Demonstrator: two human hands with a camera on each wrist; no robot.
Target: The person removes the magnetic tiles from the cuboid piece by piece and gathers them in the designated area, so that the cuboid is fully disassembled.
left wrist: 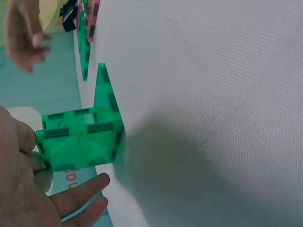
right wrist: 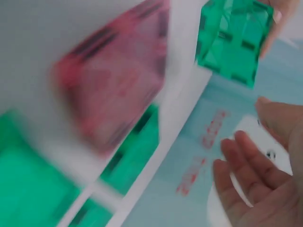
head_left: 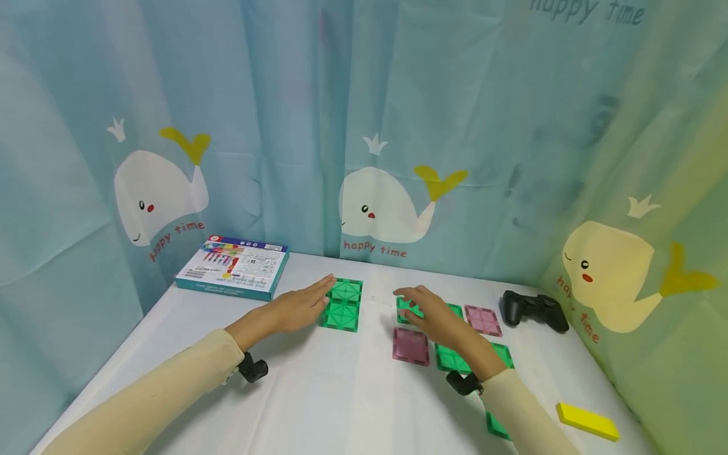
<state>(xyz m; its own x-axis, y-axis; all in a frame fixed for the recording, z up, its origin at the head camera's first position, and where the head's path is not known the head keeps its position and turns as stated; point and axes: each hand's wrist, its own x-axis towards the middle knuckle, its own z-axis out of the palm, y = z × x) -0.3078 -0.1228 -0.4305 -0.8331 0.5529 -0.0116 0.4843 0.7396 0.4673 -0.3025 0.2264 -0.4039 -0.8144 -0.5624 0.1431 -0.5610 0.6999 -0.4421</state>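
Note:
My left hand [head_left: 298, 309] touches the left side of a small structure of green magnetic tiles [head_left: 343, 306]. The left wrist view shows these green tiles [left wrist: 78, 146] joined, with some standing upright from the table. Two of that hand's fingers [left wrist: 80, 198] stretch out beside them. My right hand [head_left: 436, 319] hovers with loosely bent fingers over a group of flat tiles and holds nothing. Below it lie a pink tile [head_left: 411, 346], a green tile [head_left: 452, 359] and another pink tile [head_left: 483, 320]. In the right wrist view the nearest pink tile [right wrist: 118, 78] is blurred.
A flat toy box [head_left: 233, 268] lies at the back left of the white table [head_left: 318, 392]. At the right are a black game controller [head_left: 533, 309] and a yellow block [head_left: 588, 421]. A whale-print curtain [head_left: 296, 126] hangs behind and at both sides.

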